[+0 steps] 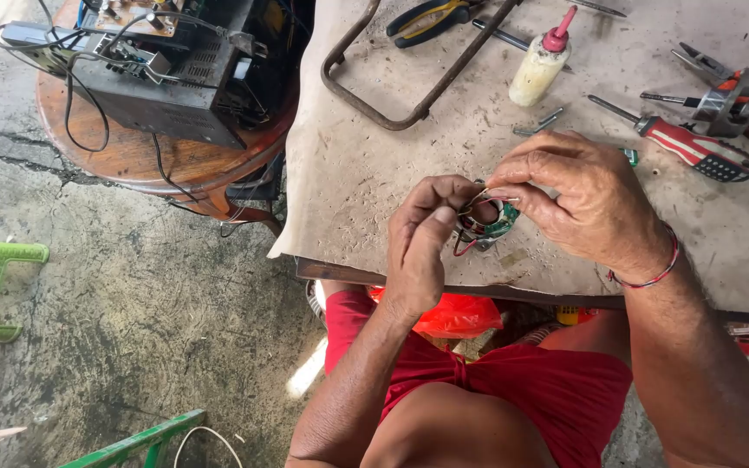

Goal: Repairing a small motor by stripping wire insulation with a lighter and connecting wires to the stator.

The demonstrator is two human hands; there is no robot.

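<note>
1. While it's held just above the worn tabletop (374, 165), the small round wire-wound coil part (489, 224) is pinched by the left hand (422, 247).
2. A thin wire end (503, 200) is nipped by the right hand (578, 195).
3. Looks light but fragile, so it's probably best gripped by the rim.

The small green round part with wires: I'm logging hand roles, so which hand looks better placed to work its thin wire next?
Probably the right hand: its fingers pinch the thin wire above the green round part, while the left hand grips that part.
</note>
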